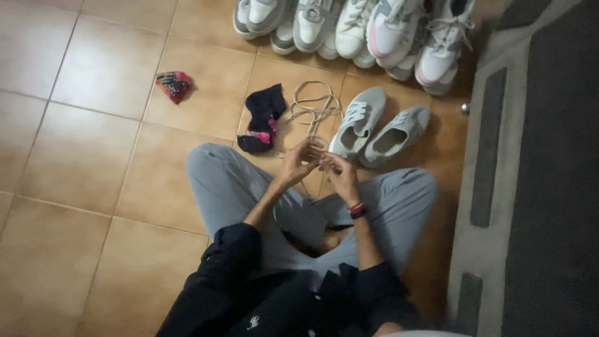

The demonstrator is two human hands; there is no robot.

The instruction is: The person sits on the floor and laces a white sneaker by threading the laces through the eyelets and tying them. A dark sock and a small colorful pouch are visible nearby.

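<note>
From above, my left hand (298, 163) and right hand (337, 170) meet over my knees, both pinched shut on the pale shoelace (314, 107) looping across the floor (93, 125). Best to keep it taut and untwisted, close by the grey shoes (377, 128), dark sock (263, 117) alongside.

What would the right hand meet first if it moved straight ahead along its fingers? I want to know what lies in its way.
Probably the left hand: the right hand points up-left at it, both pinching the cream shoelace. Depth is unclear.

dark sock (263, 117), red cloth (174, 85), sneaker row (355, 28)
</note>
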